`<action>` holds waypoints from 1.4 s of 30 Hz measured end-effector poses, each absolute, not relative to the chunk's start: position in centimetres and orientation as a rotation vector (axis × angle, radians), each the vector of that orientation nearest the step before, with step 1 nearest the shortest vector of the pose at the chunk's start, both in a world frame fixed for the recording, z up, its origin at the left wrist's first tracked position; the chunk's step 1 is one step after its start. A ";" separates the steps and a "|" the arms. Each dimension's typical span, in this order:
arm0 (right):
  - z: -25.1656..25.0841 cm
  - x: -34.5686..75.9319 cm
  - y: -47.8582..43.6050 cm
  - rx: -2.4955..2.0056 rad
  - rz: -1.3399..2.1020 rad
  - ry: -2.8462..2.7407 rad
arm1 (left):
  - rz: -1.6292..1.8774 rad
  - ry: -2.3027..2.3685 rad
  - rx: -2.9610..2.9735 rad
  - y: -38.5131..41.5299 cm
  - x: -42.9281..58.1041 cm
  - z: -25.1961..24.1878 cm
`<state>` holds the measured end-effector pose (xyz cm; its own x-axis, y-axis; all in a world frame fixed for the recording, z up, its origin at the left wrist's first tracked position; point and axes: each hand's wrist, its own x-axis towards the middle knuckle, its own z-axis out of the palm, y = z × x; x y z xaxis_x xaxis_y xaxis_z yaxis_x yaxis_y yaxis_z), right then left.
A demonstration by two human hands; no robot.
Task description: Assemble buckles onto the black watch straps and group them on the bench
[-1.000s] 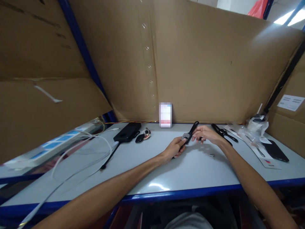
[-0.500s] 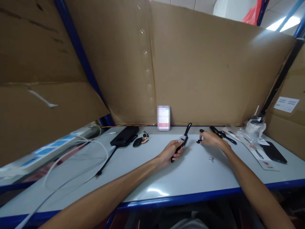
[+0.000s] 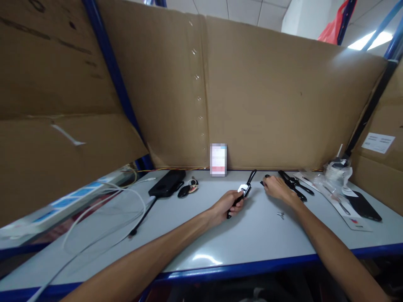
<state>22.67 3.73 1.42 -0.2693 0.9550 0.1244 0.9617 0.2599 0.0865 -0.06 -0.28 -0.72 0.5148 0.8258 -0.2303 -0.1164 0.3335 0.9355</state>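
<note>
My left hand is closed around one handle of a black spokeshave, its thumb pressing on a pale metal plate at the tool's middle. The far handle points up and away, above the table. To the right, my right hand is low over the tabletop, fingers pinched on a small black piece, mostly hidden by the fingers. Small silver screws lie on the table in front of that hand. Just beyond its wrist are black-handled tools.
A phone with a lit screen leans on the cardboard wall. To the left are a black power bank, keys, white cables and a power strip. At right lie plastic packaging and a dark phone.
The camera view has tilted up slightly, so everything sits lower. The metal plate in the spokeshave now catches the light at a different angle. My right hand still pinches near the same spot.
</note>
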 end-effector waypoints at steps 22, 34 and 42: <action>2.1 22.8 4.5 -2.043 -0.277 -2.193 | 0.568 0.791 0.924 0.3 -0.6 0.1; 3.9 17.2 -1.2 -1.267 -0.406 -2.676 | 0.554 0.713 0.921 0.8 -0.6 -0.1; 3.8 17.6 -1.0 -1.356 -0.291 -2.600 | 0.709 0.807 1.038 -0.4 -0.1 -0.2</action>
<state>17.63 -0.97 3.80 -0.5615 0.7851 0.2614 0.8235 0.5612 0.0834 -0.06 -0.38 -0.25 0.5229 0.8197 -0.2339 -0.1271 0.3463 0.9295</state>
